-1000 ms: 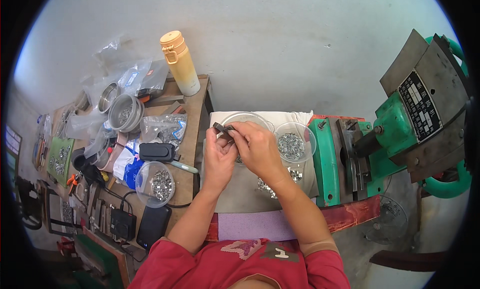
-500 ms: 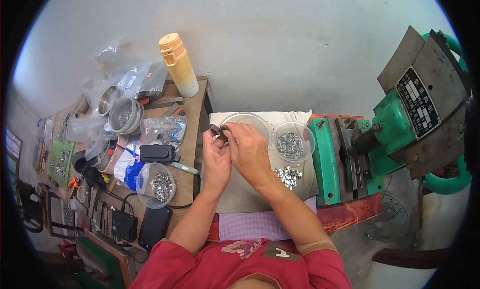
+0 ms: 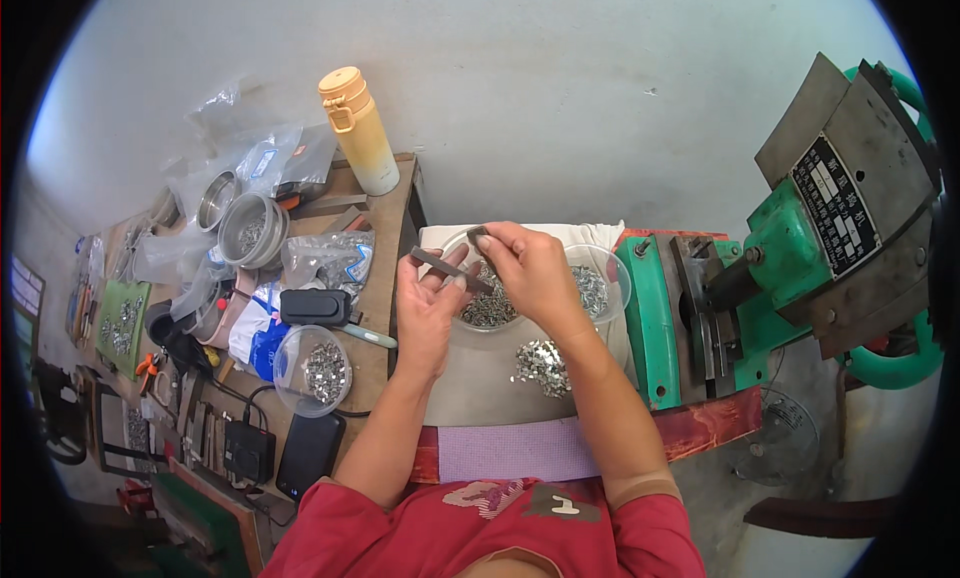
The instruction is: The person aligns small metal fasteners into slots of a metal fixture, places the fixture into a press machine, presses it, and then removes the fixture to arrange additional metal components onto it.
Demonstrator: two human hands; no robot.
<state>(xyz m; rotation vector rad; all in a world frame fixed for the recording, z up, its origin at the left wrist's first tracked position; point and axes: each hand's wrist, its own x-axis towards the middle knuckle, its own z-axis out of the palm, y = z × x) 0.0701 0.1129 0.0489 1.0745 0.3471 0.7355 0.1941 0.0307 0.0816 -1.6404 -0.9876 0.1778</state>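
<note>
A flat, dark metal bar (image 3: 450, 271) lies across the fingers of my left hand (image 3: 425, 318), which grips it by thumb and fingers. My right hand (image 3: 535, 278), just to the right, pinches a small dark block-like piece (image 3: 478, 235) whose kind I cannot make out. The two pieces are apart. Below them stands a clear round tub (image 3: 490, 325) of small metal parts, partly hidden by both hands. Another clear tub (image 3: 622, 278) of shiny parts stands beside it, behind my right wrist. A loose heap of shiny metal bits (image 3: 542, 370) lies on the pale cloth (image 3: 470, 393), near my right forearm.
On the right stands a green press (image 3: 650, 323) with a dark ram. The wooden bench (image 3: 385, 268) at left bears a yellow bottle (image 3: 360, 133), a tub of metal parts (image 3: 312, 373), plastic bags (image 3: 330, 258), a black phone-like slab (image 3: 308, 453) and cables.
My hands were together around the dark metal pieces and have now parted. My right hand moved up and right with the small piece; the left keeps the bar. More of the tub shows.
</note>
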